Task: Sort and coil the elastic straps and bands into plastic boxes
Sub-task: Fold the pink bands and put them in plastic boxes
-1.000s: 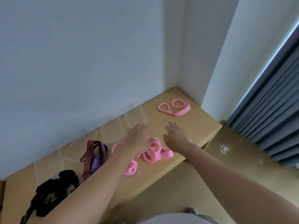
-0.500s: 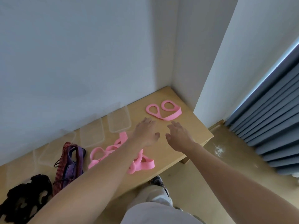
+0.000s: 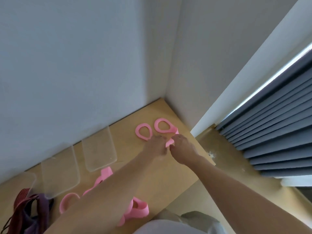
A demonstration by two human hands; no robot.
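Right hand: I see it pinching the near end of the pink looped band, right of centre in the frame.
Left hand: fingertips lie on the same band just beside the right hand. The blur keeps me from telling whether they grip it.
Change: half a second ago both hands hovered short of this band with fingers spread. Now they are on it.
Band: its two loops lie flat on the tabletop, near the wall corner.
Clear plastic boxes: in a row along the wall, left of the hands.
Pile of pink bands: lower centre, partly under my left forearm.
Red and purple straps: lower left corner.
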